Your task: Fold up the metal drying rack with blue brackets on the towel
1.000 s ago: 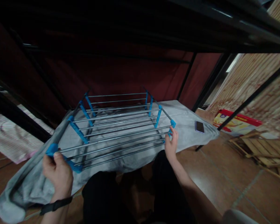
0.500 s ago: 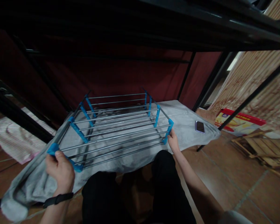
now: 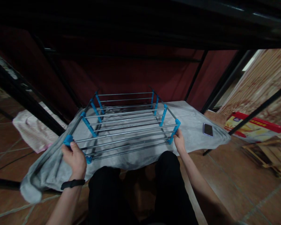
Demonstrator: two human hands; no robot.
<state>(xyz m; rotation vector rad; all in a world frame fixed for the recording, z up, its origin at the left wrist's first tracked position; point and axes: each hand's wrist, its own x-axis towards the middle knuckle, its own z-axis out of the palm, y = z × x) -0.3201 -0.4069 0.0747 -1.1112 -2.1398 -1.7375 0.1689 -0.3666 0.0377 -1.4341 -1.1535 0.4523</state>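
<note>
A metal rack point(image 3: 128, 125) with grey bars and blue plastic joints lies on a grey cloth-covered surface point(image 3: 192, 115). My left hand point(image 3: 75, 157), with a black band on the wrist, is closed on the rack's near left corner, by a blue joint. At the near right corner, my right hand point(image 3: 179, 141) grips the blue upright, its fingers partly hidden behind it. Both hands are at the edge nearest my knees.
A phone point(image 3: 208, 129) lies on the cloth at the right. Beyond are a red and yellow box point(image 3: 253, 126) and a wooden folding piece point(image 3: 271, 156) on the floor. Striped fabric point(image 3: 36, 128) hangs at the left. A dark frame point(image 3: 140, 28) crosses overhead.
The view has shifted, so the rack, cloth and phone appear further right. Both hands keep their hold on the rack's near corners.
</note>
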